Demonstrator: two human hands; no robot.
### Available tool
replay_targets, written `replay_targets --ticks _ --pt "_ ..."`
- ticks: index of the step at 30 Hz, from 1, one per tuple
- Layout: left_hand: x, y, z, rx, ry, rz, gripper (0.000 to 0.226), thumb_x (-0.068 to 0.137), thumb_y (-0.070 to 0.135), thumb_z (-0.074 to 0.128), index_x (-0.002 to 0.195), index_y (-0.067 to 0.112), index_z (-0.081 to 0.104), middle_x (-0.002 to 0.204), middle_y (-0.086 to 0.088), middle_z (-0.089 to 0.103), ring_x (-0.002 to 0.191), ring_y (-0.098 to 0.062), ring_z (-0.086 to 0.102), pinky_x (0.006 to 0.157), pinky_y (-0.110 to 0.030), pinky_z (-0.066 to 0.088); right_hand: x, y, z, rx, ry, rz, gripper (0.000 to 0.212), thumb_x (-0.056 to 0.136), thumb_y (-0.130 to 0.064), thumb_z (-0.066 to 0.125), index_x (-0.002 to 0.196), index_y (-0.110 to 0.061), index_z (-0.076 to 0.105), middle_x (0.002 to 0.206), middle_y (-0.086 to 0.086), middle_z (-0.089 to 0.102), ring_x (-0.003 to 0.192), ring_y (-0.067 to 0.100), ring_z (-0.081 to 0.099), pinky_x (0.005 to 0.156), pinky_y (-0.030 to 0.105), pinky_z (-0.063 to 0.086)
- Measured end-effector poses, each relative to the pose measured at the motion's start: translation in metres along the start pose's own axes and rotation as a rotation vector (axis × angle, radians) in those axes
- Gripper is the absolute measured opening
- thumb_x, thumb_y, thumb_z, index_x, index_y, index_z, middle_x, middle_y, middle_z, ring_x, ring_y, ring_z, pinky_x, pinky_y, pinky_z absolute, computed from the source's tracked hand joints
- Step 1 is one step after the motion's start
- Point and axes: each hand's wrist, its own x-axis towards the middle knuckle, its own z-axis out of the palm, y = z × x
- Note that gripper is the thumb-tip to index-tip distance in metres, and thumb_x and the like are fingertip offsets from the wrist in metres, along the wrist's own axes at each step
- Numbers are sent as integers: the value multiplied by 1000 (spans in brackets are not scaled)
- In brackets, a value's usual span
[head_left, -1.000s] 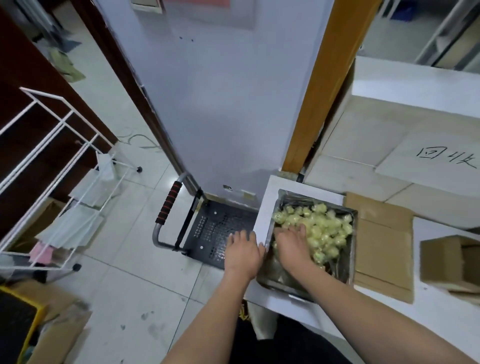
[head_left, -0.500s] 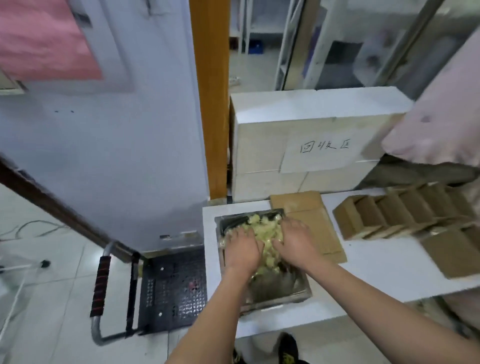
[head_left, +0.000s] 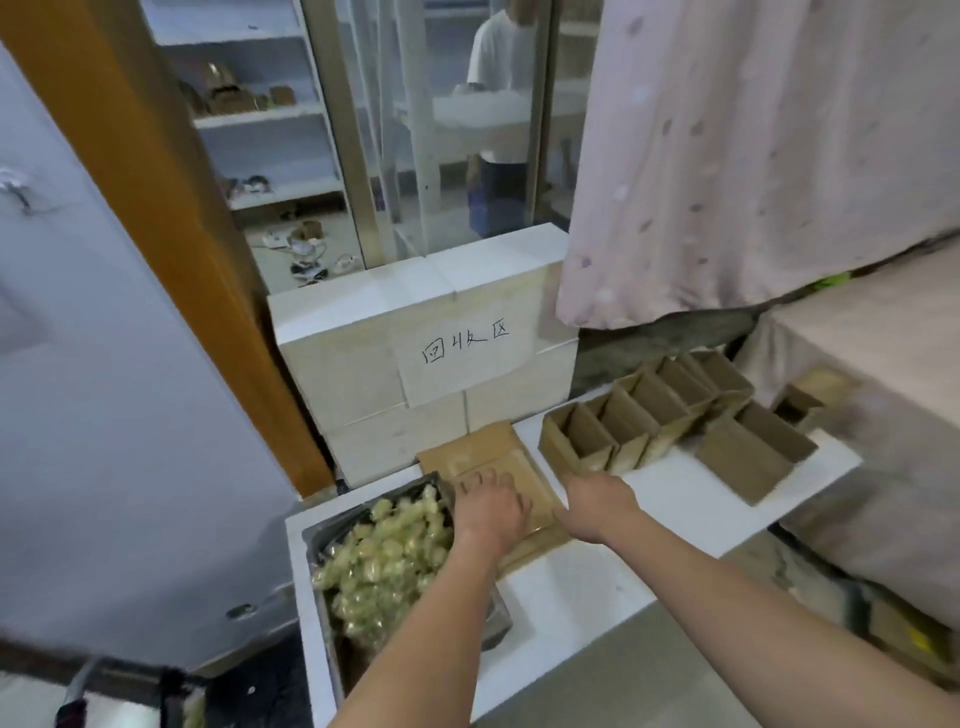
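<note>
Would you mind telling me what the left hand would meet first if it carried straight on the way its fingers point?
Likely the stacked white blocks: the left hand lies spread over the flat cardboard, fingers aimed at them, with nothing standing between, though depth is unclear.

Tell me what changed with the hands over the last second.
Both hands came out of the metal tray and moved right: the left hand now rests open on the flat cardboard sheets, the right hand is at their right edge. The tray, its yellow pieces and the open cardboard boxes stayed put.
</note>
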Motion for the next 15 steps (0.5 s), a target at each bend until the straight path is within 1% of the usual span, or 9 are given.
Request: replay_targets --ticks 6,9,11,13,15 --pt "10 99 -4 25 -36 25 51 106 38 27 143 8 45 147 -19 44 134 -37 40 114 -52 30 -11 91 -11 32 42 6 49 97 -52 44 131 -17 52 130 8 58 118 29 55 88 36 44" --pt "23 151 -2 5 -28 37 47 106 36 28 135 9 52 141 -17 47 131 -33 43 108 -47 38 -16 145 -15 45 75 28 51 98 -52 43 134 -17 50 134 10 56 122 30 52 95 39 41" --pt "31 176 -2 -3 -6 44 46 105 37 29 131 9 53 136 -15 50 126 -31 47 106 -46 40 -19 172 -19 42 92 52 53 98 -52 42 136 -16 48 137 11 54 125 30 50 99 41 39" --pt "38 207 -2 15 16 78 46 104 38 29 133 10 51 136 -14 50 125 -32 48 107 -47 38 -23 204 -23 62 103 95 55 98 -54 42 138 -17 46 138 11 53 124 31 50 96 41 41" --pt "46 236 -4 28 32 110 49 104 39 28 139 11 49 140 -14 49 129 -33 46 112 -48 34 -24 233 -28 75 120 124 54 98 -55 41 134 -16 49 133 10 57 119 30 54 91 39 44"
